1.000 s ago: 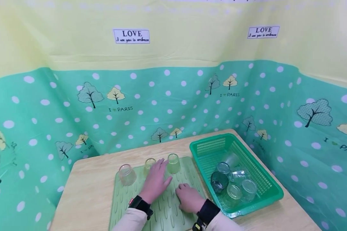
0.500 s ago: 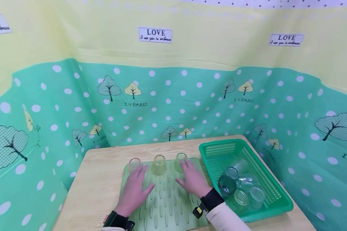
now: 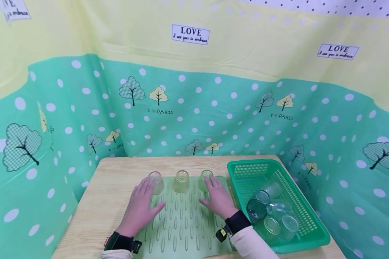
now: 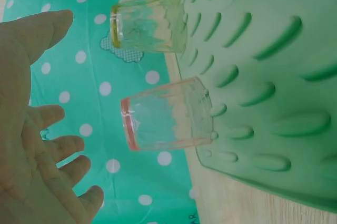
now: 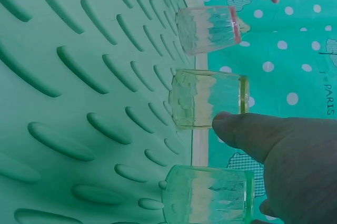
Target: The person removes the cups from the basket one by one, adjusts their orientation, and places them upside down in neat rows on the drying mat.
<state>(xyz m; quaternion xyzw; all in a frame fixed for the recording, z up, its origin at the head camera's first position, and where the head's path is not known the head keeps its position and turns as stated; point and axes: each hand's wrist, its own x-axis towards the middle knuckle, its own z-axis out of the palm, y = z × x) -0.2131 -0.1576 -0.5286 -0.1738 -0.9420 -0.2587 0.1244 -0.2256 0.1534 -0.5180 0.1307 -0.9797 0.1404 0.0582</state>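
Observation:
Three upturned glasses stand in a row along the far edge of a green ridged mat [image 3: 181, 226]: a pink-rimmed glass [image 3: 157, 181], a yellow glass [image 3: 180, 181] and a green glass [image 3: 205, 179]. My left hand [image 3: 140, 204] lies open on the mat, its fingertips just short of the pink-rimmed glass [image 4: 166, 113]. My right hand [image 3: 218, 198] is open too, its fingers reaching beside the green glass [image 5: 208, 200]. In the right wrist view its thumb [image 5: 247, 135] hovers between the green glass and the yellow glass [image 5: 208, 97]. Neither hand holds anything.
A green plastic basket [image 3: 306, 219] stands to the right of the mat with several clear and tinted glasses [image 3: 267, 212] lying in it. The wooden table [image 3: 113, 187] is walled on three sides by a green dotted cloth [image 3: 214, 118].
My left hand slid left, from between the yellow and green glasses to the pink-rimmed one. My right hand moved from the mat's near part up beside the green glass, fingers spread.

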